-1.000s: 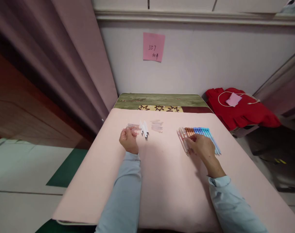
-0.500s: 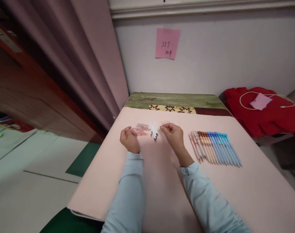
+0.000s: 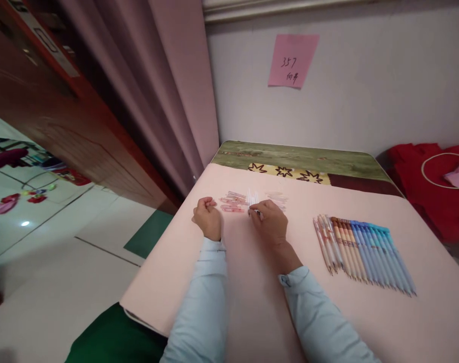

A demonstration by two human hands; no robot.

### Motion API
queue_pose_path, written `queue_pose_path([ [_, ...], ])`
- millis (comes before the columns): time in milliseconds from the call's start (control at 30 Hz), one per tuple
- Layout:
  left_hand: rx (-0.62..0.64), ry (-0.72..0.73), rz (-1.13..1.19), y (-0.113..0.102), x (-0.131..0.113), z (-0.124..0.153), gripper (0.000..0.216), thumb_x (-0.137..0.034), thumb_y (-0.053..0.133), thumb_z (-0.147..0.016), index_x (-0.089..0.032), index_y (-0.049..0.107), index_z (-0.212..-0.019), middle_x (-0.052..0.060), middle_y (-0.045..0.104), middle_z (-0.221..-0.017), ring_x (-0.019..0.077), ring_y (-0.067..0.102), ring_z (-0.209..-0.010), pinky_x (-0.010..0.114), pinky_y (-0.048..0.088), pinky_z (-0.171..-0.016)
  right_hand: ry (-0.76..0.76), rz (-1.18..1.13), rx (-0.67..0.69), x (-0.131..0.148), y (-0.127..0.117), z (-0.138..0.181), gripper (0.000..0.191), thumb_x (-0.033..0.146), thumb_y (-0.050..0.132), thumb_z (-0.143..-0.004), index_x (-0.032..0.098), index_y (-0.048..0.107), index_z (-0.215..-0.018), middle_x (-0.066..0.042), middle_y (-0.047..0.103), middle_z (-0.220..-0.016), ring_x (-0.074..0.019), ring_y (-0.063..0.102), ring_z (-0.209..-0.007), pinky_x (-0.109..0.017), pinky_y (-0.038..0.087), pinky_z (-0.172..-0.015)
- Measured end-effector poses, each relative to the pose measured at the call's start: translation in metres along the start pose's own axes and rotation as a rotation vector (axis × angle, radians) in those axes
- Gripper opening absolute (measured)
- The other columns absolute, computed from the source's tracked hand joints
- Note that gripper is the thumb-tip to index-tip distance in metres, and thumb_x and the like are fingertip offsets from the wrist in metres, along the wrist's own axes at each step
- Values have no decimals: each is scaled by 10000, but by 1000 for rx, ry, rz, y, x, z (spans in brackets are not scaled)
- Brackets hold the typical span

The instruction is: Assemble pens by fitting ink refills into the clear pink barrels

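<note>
My right hand (image 3: 271,222) is closed in a pinch over the lower ends of several thin white pen refills (image 3: 253,194) with dark tips; its fingertips meet a refill there. My left hand (image 3: 208,218) stays just left of a pile of pinkish clear pen parts (image 3: 234,200), its fingers curled together. Whatever those fingers may hold is too small to make out. Partly behind my right hand lie more pale, see-through pieces (image 3: 277,197).
On the right of the pink tabletop (image 3: 248,282) lies a row of pens (image 3: 365,252) in clear, brown and blue. A patterned green strip (image 3: 289,154) borders the far edge. A pink note (image 3: 292,61) sticks to the wall. Red cloth (image 3: 421,176) sits at right, a wooden door (image 3: 81,131) at left.
My right hand has moved left from the pale pieces onto the white refills. My left hand has drawn slightly away from the pink pile. The view has turned left.
</note>
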State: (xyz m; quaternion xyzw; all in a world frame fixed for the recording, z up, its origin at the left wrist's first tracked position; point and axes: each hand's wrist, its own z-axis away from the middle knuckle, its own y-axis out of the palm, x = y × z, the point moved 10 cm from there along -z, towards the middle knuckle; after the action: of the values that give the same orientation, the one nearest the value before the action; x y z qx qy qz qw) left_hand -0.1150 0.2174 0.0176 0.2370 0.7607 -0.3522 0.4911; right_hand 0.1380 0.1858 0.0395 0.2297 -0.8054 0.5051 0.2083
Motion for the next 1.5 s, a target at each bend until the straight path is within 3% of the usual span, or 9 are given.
queue_pose_path([
  [100,38,-5,-136,5,-5,4,261,-63,531,-706,-251,642,-849,36,718,-791,287,609,-932,474,319,-964,-170,84,81,27,17,4,225,354,569,-951,269,735,-1078,-75,662,-1221,-243,547,-1120,-384,335,-966],
  [233,90,-31,-202,11,-7,7,244,-57,540,-716,-244,633,-842,51,727,-793,310,607,-947,481,296,-951,-221,166,122,38,27,7,264,339,540,-969,251,692,-1166,-88,584,-1388,-281,451,-1267,-485,197,-1106],
  [533,150,-33,-169,22,-7,13,223,-64,537,-725,-241,639,-816,45,719,-767,301,623,-913,458,309,-932,-78,143,78,19,26,5,115,270,630,-895,229,738,-891,-90,669,-1209,-279,497,-1156,-473,245,-1065],
  [733,155,-27,-42,23,-4,12,202,-73,566,-701,-248,632,-779,36,696,-735,297,621,-926,428,347,-898,-102,95,60,21,27,5,117,299,645,-894,236,739,-921,-87,680,-1152,-269,511,-1103,-458,247,-1048],
  [967,166,-72,-173,22,-3,12,244,-53,532,-724,-243,640,-832,23,735,-778,279,642,-891,478,323,-980,-120,74,130,24,31,5,148,276,605,-927,257,748,-890,-54,693,-1109,-236,527,-1071,-428,251,-1025],
  [1133,101,-19,142,18,-8,10,248,-68,506,-741,-225,629,-888,25,696,-793,211,650,-838,360,451,-860,-119,-12,31,27,19,3,184,291,546,-967,231,703,-890,-45,703,-1014,-213,545,-1016,-380,274,-996],
  [1233,134,-42,423,26,-9,10,236,-104,514,-756,-194,631,-939,30,676,-817,150,604,-703,287,467,-721,-66,-87,-92,21,6,1,204,320,520,-978,215,675,-898,-54,704,-993,-215,562,-1009,-359,302,-972],
  [1333,297,-171,715,50,-11,19,231,-153,583,-745,-170,641,-968,30,666,-856,102,537,-605,250,447,-617,-1,-180,-209,11,-6,0,230,340,492,-986,205,662,-909,-58,703,-975,-211,581,-990,-347,334,-944],
  [1500,658,-301,973,88,-39,53,360,-196,727,-727,-144,658,-1077,47,681,-887,110,586,-694,260,485,-680,15,-265,-328,5,-17,0,267,352,470,-989,197,643,-858,-60,703,-917,-211,594,-935,-347,365,-906],
])
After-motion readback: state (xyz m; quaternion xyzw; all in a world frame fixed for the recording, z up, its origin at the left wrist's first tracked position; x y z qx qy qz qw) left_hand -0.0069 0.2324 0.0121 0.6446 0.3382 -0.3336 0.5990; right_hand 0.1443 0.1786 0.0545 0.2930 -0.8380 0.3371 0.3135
